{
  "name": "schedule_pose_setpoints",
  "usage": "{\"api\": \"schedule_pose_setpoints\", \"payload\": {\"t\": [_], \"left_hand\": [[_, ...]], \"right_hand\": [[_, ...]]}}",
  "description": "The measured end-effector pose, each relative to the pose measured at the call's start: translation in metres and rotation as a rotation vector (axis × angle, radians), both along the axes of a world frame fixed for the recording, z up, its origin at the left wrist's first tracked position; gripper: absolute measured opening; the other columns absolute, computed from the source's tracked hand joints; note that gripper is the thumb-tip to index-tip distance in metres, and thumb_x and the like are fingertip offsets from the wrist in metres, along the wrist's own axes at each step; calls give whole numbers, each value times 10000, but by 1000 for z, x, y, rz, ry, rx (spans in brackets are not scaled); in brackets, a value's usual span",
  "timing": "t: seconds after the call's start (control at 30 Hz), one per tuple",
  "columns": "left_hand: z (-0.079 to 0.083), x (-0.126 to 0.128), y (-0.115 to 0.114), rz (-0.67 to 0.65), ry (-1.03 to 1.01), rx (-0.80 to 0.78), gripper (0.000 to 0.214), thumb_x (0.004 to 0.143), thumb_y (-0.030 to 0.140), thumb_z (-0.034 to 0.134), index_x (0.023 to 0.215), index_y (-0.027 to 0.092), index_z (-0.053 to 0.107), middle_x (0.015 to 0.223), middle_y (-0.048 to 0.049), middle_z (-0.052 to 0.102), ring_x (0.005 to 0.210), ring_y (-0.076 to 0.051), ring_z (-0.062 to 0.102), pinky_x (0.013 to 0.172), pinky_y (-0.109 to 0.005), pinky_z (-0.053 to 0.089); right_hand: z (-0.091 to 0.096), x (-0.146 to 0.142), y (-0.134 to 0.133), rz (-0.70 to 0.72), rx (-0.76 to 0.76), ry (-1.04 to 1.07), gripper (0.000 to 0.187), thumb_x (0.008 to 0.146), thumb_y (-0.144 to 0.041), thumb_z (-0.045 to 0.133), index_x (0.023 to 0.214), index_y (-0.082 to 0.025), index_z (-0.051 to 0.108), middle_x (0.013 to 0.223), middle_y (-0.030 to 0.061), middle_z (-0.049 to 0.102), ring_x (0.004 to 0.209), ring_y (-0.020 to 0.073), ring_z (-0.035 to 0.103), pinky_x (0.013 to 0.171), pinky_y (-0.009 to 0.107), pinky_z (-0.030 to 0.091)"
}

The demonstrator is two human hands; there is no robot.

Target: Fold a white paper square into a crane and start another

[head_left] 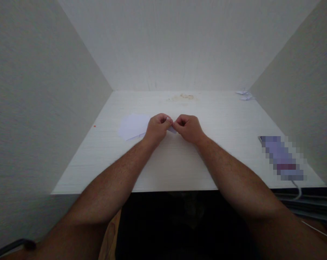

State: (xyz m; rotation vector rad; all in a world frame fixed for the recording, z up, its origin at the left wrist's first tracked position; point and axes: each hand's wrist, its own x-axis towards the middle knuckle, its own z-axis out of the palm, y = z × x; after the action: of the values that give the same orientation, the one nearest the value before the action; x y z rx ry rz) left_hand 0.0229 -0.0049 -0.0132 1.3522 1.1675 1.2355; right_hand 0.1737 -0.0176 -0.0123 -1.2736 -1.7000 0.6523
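Observation:
My left hand [158,127] and my right hand [187,127] meet at the middle of the white desk [179,162]. Both have their fingers curled and pinched on a small piece of folded white paper [172,130], of which only a sliver shows between the fingertips. Just left of my left hand lies a stack of white paper sheets [133,125], flat on the desk and partly hidden by that hand.
White walls close the desk in on the left, back and right. Small folded paper figures [245,94] sit in the far right corner. A blurred flat object [282,157] with a white cable lies at the right near the front edge. A faint stain [183,96] marks the back.

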Motion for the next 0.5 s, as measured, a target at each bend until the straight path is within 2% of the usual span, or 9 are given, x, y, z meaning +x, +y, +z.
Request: {"api": "schedule_pose_setpoints", "payload": {"t": [0.23,0.5], "left_hand": [[-2,0,2,81,-16,11,87,707,215,691,669,179,622,589,27,572,552,-98,481,552,-245,364],[-5,0,5,111,-38,-59,114,687,240,707,688,184,609,568,41,531,508,-88,432,499,-233,319]], "right_hand": [[-1,2,5,51,-87,15,157,778,-272,641,667,-163,661,570,-7,636,559,104,540,566,241,382],[-3,5,12,133,-233,140,111,738,-225,632,657,-151,649,524,-19,607,488,90,532,502,216,384]]}}
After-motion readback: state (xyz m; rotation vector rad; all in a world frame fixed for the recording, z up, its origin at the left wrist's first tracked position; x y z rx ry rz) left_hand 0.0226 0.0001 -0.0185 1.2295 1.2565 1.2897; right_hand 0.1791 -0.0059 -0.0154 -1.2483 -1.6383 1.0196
